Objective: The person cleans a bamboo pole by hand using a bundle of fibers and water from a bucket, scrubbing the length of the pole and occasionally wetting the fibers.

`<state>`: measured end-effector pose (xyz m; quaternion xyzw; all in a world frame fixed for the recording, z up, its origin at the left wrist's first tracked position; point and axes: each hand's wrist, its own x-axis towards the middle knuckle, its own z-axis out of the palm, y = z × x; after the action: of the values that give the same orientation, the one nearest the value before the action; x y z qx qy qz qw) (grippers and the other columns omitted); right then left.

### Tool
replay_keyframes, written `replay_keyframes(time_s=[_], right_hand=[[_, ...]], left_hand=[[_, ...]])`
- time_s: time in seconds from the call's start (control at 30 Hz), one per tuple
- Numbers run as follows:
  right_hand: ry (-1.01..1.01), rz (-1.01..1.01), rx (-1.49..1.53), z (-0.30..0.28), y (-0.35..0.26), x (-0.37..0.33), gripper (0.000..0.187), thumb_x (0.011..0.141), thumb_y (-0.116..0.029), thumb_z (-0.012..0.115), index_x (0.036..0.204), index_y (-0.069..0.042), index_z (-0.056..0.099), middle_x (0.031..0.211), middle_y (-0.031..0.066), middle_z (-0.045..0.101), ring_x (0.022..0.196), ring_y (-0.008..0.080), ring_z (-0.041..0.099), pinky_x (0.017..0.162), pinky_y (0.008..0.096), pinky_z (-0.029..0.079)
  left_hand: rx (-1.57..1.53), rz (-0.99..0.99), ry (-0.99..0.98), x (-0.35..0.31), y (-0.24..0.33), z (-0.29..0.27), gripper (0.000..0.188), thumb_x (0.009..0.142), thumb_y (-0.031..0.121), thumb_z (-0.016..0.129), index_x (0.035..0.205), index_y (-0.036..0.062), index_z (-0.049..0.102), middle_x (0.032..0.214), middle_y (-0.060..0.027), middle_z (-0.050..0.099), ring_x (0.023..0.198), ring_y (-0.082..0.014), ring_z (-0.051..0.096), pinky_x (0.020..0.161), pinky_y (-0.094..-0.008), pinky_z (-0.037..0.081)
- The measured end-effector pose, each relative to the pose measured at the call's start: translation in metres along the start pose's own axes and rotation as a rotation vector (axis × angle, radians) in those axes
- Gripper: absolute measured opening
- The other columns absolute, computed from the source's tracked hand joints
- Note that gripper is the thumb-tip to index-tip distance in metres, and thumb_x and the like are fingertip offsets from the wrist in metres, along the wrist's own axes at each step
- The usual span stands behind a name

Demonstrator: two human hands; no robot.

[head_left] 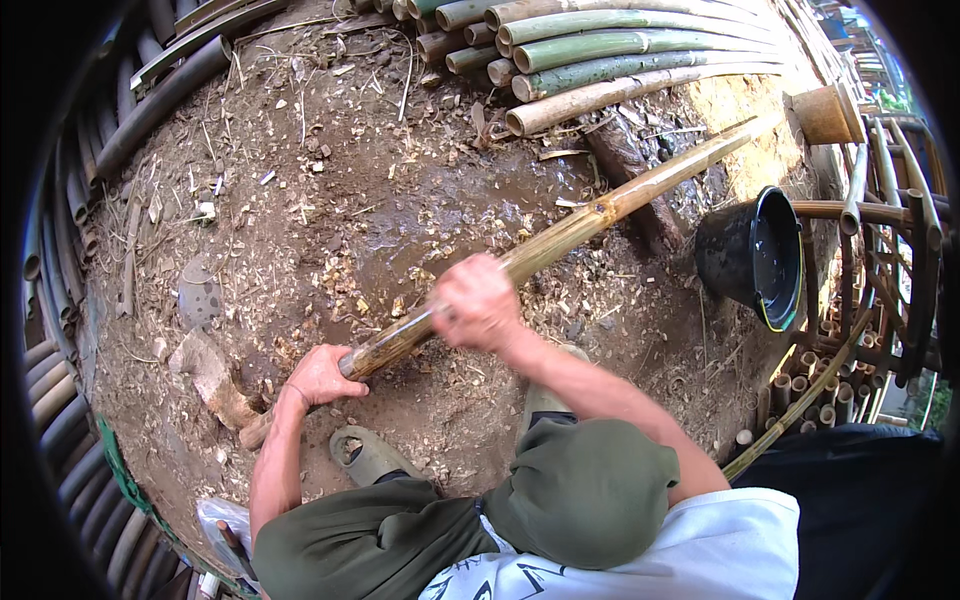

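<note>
A long, wet-looking bamboo pole [610, 208] slants from my left knee side up to the far right. My left hand [322, 376] is closed at its near end, with the thumb stretched out along the underside. Farther up, my right hand [474, 303] is wrapped over the top of the pole, slightly blurred by motion. Whether anything lies between that palm and the bamboo is hidden. Close to my left wrist, a curved piece of wood [222, 385] lies on the dirt.
A black bucket [728, 250] with a wet inside stands tilted in view at the right. Cut bamboo poles [640, 45] are stacked at the back, and dark poles [165, 105] line the left. A log [640, 190] lies under the pole. Wood chips litter the muddy ground [300, 200].
</note>
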<state>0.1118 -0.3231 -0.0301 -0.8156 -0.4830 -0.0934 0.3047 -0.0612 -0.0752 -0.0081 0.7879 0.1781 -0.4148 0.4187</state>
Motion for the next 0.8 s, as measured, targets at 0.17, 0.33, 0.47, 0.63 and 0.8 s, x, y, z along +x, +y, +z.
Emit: replay_keyframes(time_s=[0.17,0.33,0.47,0.63,0.8], right_hand=[[-0.069,-0.110,0.060,-0.002,0.006,-0.006,0.017,0.080,-0.028,0.070,0.081,-0.011,0.066,0.086,0.0054,0.066,0.087,0.0202,0.063,0.094,0.0457,0.049],[0.059,0.219,-0.391,-0.111,0.190,-0.021,0.022,0.091,-0.028,0.059,0.078,-0.011,0.064,0.085,0.0103,0.063,0.086,0.0232,0.059,0.086,0.0412,0.041],[0.047,0.123,-0.110,-0.041,0.103,-0.028,0.021,0.088,-0.030,0.061,0.078,-0.012,0.064,0.082,0.0095,0.062,0.085,0.0233,0.058,0.091,0.0441,0.043],[0.044,-0.003,-0.074,-0.029,0.080,-0.024,0.018,0.084,-0.025,0.063,0.073,-0.012,0.063,0.079,0.0092,0.064,0.084,0.0236,0.059,0.088,0.0399,0.043],[0.066,0.213,-0.399,-0.098,0.200,-0.018,0.026,0.094,-0.027,0.054,0.076,-0.010,0.059,0.079,0.0102,0.057,0.081,0.0250,0.056,0.078,0.0412,0.041]], left_hand=[[0.407,0.141,0.806,-0.039,0.015,0.065,0.064,0.066,0.019,0.083,0.122,0.0080,0.055,0.113,-0.0113,0.058,0.105,-0.0328,0.059,0.090,-0.0435,0.048],[0.575,0.165,0.973,-0.021,-0.005,0.087,0.072,0.059,0.015,0.087,0.122,0.0082,0.054,0.111,-0.0103,0.059,0.102,-0.0301,0.060,0.089,-0.0430,0.048],[0.595,0.148,0.997,-0.017,-0.005,0.084,0.075,0.057,0.018,0.089,0.122,0.0080,0.053,0.108,-0.0094,0.060,0.100,-0.0294,0.061,0.087,-0.0416,0.048],[0.557,0.167,0.930,-0.023,-0.007,0.078,0.071,0.059,0.015,0.088,0.120,0.0083,0.053,0.108,-0.0099,0.061,0.099,-0.0302,0.061,0.085,-0.0415,0.049],[0.392,0.169,0.744,-0.016,0.005,0.054,0.056,0.062,0.018,0.082,0.112,0.0085,0.059,0.099,-0.0129,0.065,0.091,-0.0317,0.066,0.078,-0.0429,0.053]])
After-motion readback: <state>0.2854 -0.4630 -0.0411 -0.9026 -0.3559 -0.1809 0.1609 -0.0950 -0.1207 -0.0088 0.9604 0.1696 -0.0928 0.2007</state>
